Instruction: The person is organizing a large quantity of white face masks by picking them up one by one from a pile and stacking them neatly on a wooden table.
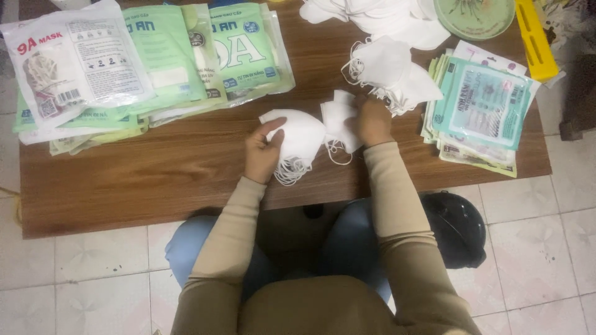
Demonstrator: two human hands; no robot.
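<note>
My left hand (263, 151) grips a small stack of folded white face masks (299, 138) just above the wooden table (149, 180), ear loops dangling below it. My right hand (371, 120) holds another white mask (338, 121) beside that stack, fingers closed on its edge. Right behind my right hand lies a loose pile of white masks (388, 71). Both sleeves are tan.
Filled mask packets in green and white (149, 62) lie fanned at the table's left. A stack of flat empty packets (481, 111) sits at the right. More white masks (372, 15), a green round plate (475, 15) and a yellow object (537, 40) are at the back. A dark helmet (456, 229) rests on the tiled floor.
</note>
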